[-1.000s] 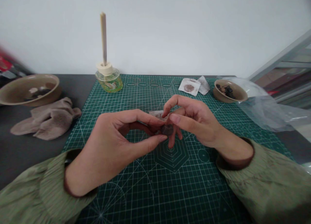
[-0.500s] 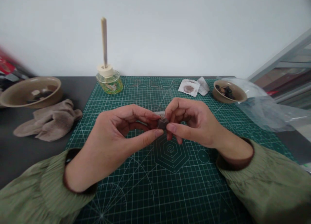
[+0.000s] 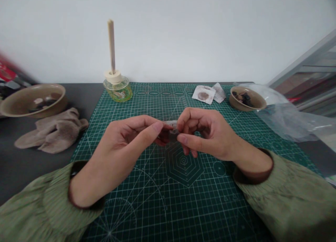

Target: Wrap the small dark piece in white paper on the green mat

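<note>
Loose olive-green sleeves [image 3: 286,200], dark brown cuffs [image 3: 249,178], bare hands [image 3: 212,133]

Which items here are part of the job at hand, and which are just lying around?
In use:
left hand
right hand
dark lump
pale paper strip

Lying about:
right-hand bowl of dark pieces
left-hand bowl
beige cloth
glass jar with upright stick
paper squares
plastic sheet
green cutting mat

Left hand [image 3: 123,140] has rolled since the last shot, thumb now raised off the dark lump [image 3: 173,135] instead of pinching it from the front. Lump now mostly hidden behind the fingers. Right hand [image 3: 207,133] has slid slightly in, thumb tip now against the lump.
</note>
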A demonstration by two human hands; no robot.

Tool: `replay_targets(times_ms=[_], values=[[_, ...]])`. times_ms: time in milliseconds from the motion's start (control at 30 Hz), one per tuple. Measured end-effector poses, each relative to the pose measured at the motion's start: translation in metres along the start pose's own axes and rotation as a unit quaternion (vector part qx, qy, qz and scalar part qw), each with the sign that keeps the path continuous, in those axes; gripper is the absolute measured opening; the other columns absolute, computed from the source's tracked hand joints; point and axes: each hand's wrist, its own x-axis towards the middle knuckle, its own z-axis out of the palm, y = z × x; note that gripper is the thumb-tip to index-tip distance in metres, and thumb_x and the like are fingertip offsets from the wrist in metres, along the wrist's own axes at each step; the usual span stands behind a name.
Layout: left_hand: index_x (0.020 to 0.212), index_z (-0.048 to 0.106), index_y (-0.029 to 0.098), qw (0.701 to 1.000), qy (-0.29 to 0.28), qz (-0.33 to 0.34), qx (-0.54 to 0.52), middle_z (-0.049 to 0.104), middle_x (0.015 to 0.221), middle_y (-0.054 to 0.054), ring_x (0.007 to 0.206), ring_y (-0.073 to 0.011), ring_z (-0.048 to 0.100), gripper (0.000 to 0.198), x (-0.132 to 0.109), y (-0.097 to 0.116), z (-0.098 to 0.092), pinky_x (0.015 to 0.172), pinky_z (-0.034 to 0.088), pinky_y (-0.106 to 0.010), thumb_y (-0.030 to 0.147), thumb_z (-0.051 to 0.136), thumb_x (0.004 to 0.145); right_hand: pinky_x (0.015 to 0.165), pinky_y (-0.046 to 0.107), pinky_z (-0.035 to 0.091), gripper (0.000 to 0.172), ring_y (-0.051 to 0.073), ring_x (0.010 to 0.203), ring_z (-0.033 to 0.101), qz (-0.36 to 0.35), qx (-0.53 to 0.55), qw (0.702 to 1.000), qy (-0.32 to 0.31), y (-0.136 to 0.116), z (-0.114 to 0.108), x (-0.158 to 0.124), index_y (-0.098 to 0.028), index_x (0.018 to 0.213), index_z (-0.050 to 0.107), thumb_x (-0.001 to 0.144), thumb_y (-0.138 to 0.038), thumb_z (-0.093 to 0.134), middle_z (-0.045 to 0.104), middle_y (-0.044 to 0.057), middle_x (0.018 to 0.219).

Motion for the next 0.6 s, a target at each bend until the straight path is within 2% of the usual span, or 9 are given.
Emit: replay_targets(times_ms=[100,200,400,600], values=[[0.096,0.094,0.026,1.000,0.003,-0.005,-0.006,0.092,0.092,0.000,0.089,-0.0159,0.087,0.005,0.0010,0.0004,0.0005,0.083,0.070,-0.017,0.022,0.090,0.096,0.046,0.012,0.056,0.030,0.009,0.048,0.069,0.003,-0.001,1.000,-0.003,-0.0007,0.0004,0.0011,-0.017,0.098,0.073,0.087,-0.014,0.101,0.079,-0.003,0.067],[0.095,0.092,0.026,1.000,0.002,0.003,-0.009,0.093,0.095,0.001,0.089,-0.0152,0.087,0.016,0.0031,-0.0013,0.0015,0.082,0.070,-0.016,0.016,0.099,0.083,0.046,0.012,0.056,0.030,0.009,0.048,0.069,0.006,-0.002,1.000,-0.003,-0.0018,0.0009,0.0014,-0.017,0.098,0.073,0.087,-0.014,0.101,0.078,-0.004,0.066],[0.096,0.091,0.025,1.000,-0.006,0.014,-0.010,0.092,0.095,0.003,0.086,-0.0123,0.087,0.019,0.0026,-0.0052,0.0010,0.082,0.070,-0.014,0.015,0.100,0.083,0.045,0.012,0.055,0.030,0.009,0.047,0.069,0.010,-0.007,1.000,-0.001,-0.0019,0.0013,-0.0002,-0.017,0.097,0.073,0.087,-0.015,0.101,0.077,-0.004,0.065],[0.097,0.091,0.025,1.000,-0.022,-0.006,-0.017,0.092,0.098,0.002,0.089,-0.0127,0.087,0.015,0.0005,-0.0041,-0.0006,0.082,0.069,-0.013,0.017,0.098,0.086,0.045,0.012,0.054,0.030,0.009,0.047,0.067,0.013,-0.008,1.000,-0.001,-0.0024,0.0015,0.0008,-0.017,0.096,0.072,0.087,-0.015,0.101,0.075,-0.006,0.063]])
